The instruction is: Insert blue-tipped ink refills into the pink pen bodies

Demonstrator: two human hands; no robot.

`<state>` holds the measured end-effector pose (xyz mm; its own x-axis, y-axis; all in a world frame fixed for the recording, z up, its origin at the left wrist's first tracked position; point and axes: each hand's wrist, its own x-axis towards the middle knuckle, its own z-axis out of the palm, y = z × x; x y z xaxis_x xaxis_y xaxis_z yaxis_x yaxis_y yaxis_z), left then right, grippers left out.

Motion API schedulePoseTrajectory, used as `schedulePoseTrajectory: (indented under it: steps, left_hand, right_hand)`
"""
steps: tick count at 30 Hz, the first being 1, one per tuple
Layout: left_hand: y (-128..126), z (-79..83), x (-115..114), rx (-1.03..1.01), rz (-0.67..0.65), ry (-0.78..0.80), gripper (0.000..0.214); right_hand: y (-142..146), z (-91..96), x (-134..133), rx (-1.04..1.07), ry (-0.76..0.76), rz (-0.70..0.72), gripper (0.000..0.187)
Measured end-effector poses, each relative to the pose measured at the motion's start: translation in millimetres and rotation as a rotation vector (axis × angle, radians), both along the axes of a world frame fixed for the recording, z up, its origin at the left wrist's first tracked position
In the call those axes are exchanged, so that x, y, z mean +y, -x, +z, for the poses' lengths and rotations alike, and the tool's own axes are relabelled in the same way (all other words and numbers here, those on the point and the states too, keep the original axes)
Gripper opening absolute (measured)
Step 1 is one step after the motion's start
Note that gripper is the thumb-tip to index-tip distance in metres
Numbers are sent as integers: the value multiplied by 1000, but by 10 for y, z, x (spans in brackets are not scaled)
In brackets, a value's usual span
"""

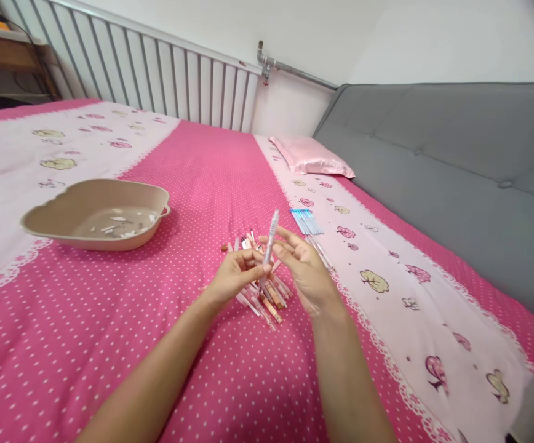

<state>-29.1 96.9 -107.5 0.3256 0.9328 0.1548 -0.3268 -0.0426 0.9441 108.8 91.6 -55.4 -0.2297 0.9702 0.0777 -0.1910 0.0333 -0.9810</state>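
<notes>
A white pen (269, 243) stands nearly upright over the bed, and both hands are on it. My left hand (234, 277) pinches its lower part with curled fingers. My right hand (301, 267) has its fingers loosely spread and touches the pen's middle from the right. Under the hands lies a heap of several pens (264, 292) with orange-brown parts on the pink dotted bedspread (110, 320). A row of blue-tipped refills (307, 220) lies just beyond the right hand.
A beige scalloped tray (55, 212) with small white bits in it sits to the left on the bed. A pink pillow (310, 157) lies at the far end. A grey padded headboard (456, 178) runs along the right, and a white radiator (156, 77) stands behind.
</notes>
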Motion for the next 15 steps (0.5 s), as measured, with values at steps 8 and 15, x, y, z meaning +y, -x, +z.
schedulePoseTrajectory:
  steps: [8, 15]
  left_hand:
    - [-14, 13, -8, -4, 2, 2, 25]
    - [-11, 11, -4, 2, -17, -19, 24]
  right_hand:
    - [0, -15, 7, 29, 37, 6, 38]
    - [-12, -62, 30, 46, 10, -11, 38]
